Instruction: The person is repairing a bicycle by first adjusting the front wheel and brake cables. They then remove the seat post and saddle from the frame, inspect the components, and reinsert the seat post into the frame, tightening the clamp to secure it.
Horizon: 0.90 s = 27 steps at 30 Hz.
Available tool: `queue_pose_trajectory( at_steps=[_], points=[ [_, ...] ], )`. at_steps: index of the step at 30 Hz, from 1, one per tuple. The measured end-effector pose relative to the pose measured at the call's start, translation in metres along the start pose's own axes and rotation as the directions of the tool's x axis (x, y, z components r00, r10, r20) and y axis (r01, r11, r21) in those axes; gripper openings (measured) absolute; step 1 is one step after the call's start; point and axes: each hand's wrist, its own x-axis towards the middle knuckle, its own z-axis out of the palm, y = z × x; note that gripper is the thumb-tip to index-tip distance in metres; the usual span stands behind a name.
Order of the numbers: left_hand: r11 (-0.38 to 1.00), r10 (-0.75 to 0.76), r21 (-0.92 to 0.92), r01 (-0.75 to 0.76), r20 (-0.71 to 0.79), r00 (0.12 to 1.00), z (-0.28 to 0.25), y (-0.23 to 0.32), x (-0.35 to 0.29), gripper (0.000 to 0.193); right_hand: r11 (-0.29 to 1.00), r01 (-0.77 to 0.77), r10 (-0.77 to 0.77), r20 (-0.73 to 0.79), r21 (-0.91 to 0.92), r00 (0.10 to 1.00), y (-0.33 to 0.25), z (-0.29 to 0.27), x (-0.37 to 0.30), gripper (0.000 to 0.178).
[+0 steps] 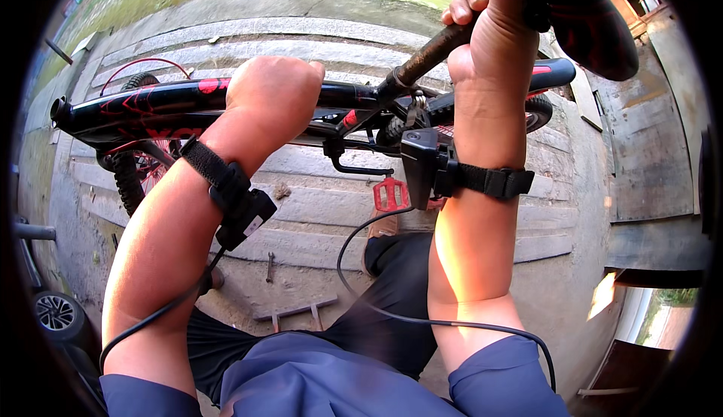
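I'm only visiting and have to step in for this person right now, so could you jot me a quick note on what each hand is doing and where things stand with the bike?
Left hand: closed over the black and red top tube of the bike, gripping from above.
Right hand: fingers wrapped around the rusty seat post, just below the black saddle.
Bike: held up in front of the person, above concrete steps; a red pedal hangs below the frame.
On the ground: a small tool lies beside the feet.
Done: both hands have a firm hold.
Left: I cannot tell whether the seat post is loose or fixed.
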Motion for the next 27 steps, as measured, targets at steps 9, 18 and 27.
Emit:
queue_pose_trajectory(
  at_steps=[9, 18, 27],
  points=[
    [0.999, 0.026, 0.033, -0.026, -0.01, 1.0, 0.001, 0.001, 0.003, 0.02, 0.993, -0.06, 0.089, 0.298, -0.105, 0.95, 0.03, -0.057, 0.0, 0.052],
    [0.979, 0.112, -0.165, -0.116, -0.033, 0.993, -0.015, -0.005, -0.001, 0.04, 0.698, -0.284, 0.563, 0.259, -0.657, 0.785, 0.063, -0.076, -0.049, 0.068],
    [0.41, 0.305, -0.846, -0.341, -0.225, 0.926, -0.078, 0.051, 0.061, 0.061, 0.796, -0.556, 0.603, 0.384, -0.237, 0.699, 0.078, -0.095, -0.049, 0.047]
  ],
)
